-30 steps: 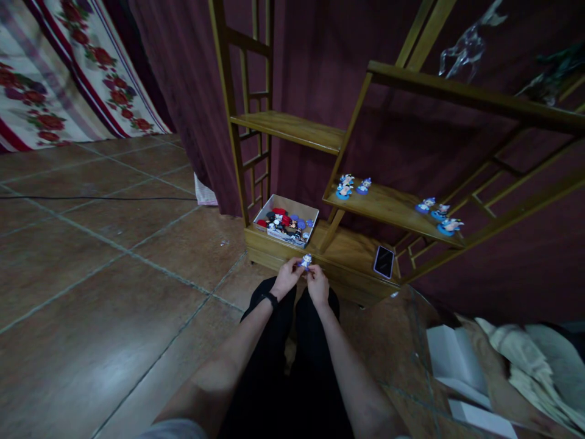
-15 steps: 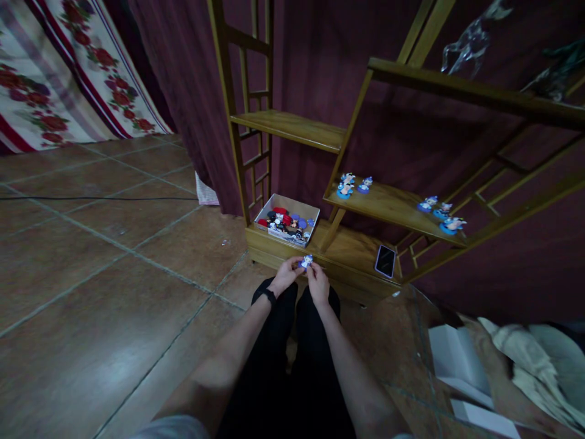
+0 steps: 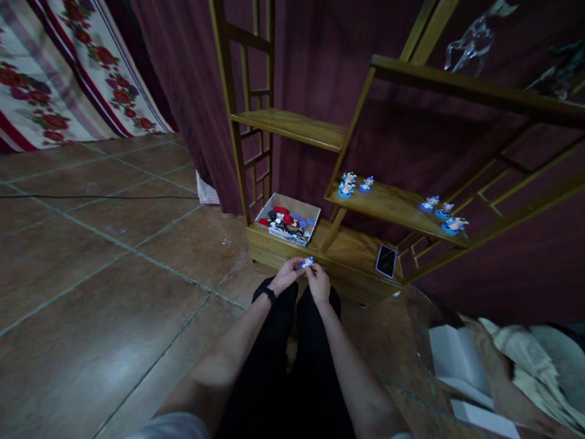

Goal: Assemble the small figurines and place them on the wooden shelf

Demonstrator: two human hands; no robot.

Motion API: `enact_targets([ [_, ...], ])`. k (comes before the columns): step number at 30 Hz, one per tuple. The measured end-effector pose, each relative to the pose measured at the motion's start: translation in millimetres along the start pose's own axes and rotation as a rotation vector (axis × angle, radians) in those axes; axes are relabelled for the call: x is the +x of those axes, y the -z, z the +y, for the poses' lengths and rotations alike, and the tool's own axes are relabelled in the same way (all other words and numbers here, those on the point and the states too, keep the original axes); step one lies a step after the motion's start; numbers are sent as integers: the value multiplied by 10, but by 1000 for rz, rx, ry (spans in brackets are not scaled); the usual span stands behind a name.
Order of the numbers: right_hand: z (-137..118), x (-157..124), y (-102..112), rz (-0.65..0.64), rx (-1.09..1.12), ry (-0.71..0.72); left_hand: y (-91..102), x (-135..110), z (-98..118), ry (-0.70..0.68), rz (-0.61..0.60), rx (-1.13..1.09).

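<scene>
Both hands meet in front of my knees, pinching one small blue and white figurine (image 3: 306, 263). My left hand (image 3: 286, 275), with a black band on its wrist, holds it from the left. My right hand (image 3: 319, 283) grips it from the right. Just beyond, on the bottom board of a wooden shelf unit (image 3: 292, 127), stands an open white box (image 3: 287, 226) filled with several red, black and purple pieces. Similar blue figurines stand on the middle shelf in two groups, one at the left (image 3: 352, 184) and one at the right (image 3: 443, 214).
A black phone (image 3: 385, 260) lies on the bottom board to the right of my hands. A dark red curtain hangs behind the shelves. White paper sheets (image 3: 457, 360) and a pale cloth (image 3: 539, 366) lie on the tiled floor at right. A flowered fabric hangs at far left.
The figurine has tipped over from nearly upright to lying sideways between my fingers. My hands stay in the same place.
</scene>
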State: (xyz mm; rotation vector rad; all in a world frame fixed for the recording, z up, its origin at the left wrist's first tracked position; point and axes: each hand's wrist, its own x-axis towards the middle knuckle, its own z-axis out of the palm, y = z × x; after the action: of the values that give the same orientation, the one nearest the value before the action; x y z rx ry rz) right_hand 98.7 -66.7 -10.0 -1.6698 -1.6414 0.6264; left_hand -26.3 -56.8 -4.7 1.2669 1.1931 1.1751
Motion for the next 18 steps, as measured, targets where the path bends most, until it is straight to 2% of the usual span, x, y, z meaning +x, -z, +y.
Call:
enact_targets([
  [4,0,5,-2,-3,20,-1,8,8,1,30,-30,-45],
  [10,-32,-7,9,-10,17,15,1,34,-77,58,16,-164],
  [18,-45,-22,40,-61,-27,-31,-31,74,-131,113,51,-259],
])
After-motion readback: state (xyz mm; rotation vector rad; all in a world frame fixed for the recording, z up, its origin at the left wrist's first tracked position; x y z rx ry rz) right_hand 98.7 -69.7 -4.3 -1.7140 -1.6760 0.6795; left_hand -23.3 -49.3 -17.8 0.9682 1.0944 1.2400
